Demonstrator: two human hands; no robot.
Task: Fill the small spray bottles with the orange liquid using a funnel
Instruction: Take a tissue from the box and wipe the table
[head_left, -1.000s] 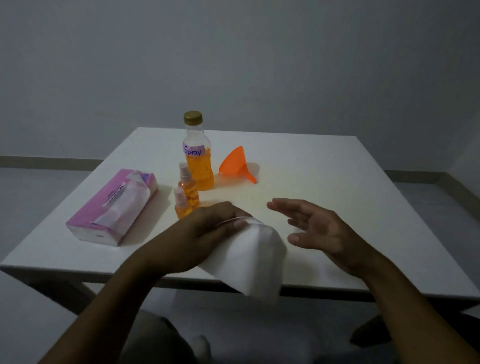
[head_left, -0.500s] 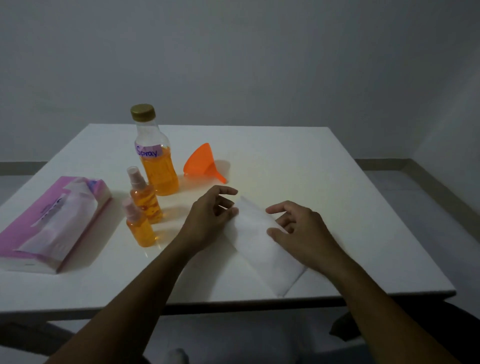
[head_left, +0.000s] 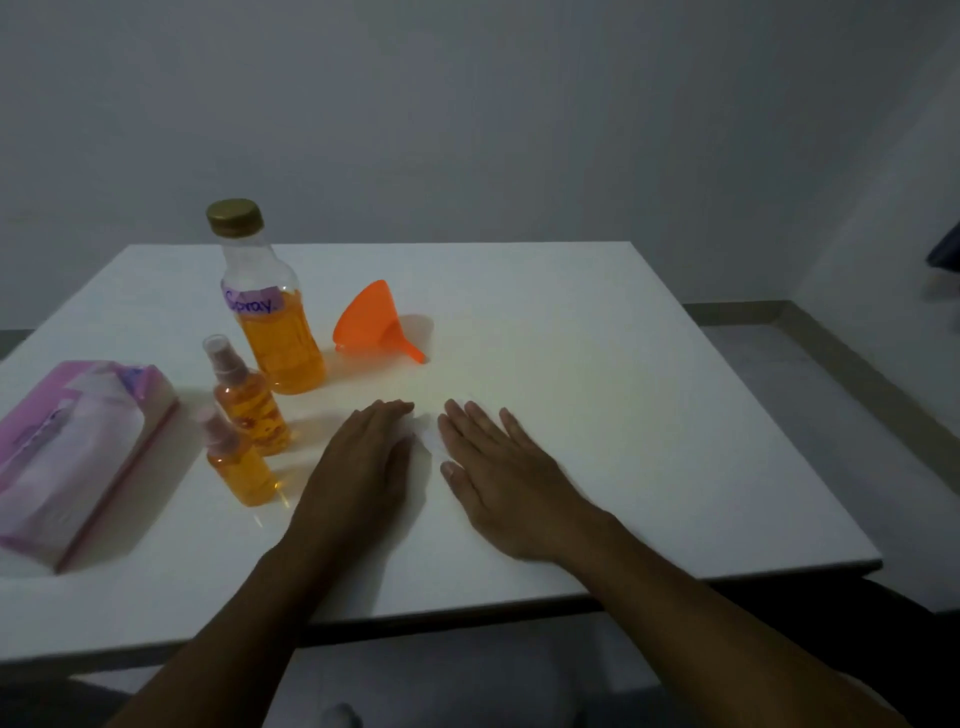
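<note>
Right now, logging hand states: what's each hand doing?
Left hand: open, flat on the tissue.
Right hand: open, flat, holding nothing.

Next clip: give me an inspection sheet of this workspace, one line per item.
Surface: white table, dimly lit.
Job's things: capped big bottle labelled "Spray", about half full of orange liquid; two small spray bottles, capped, holding orange liquid; orange funnel on its side.
Clutter: pink tissue pack; white tissue under the hands.
Grippers: left hand and right hand flat, palms down, pressing the tissue.
Cables: nothing seen.
Surroundings: grey wall, floor skirting.
</note>
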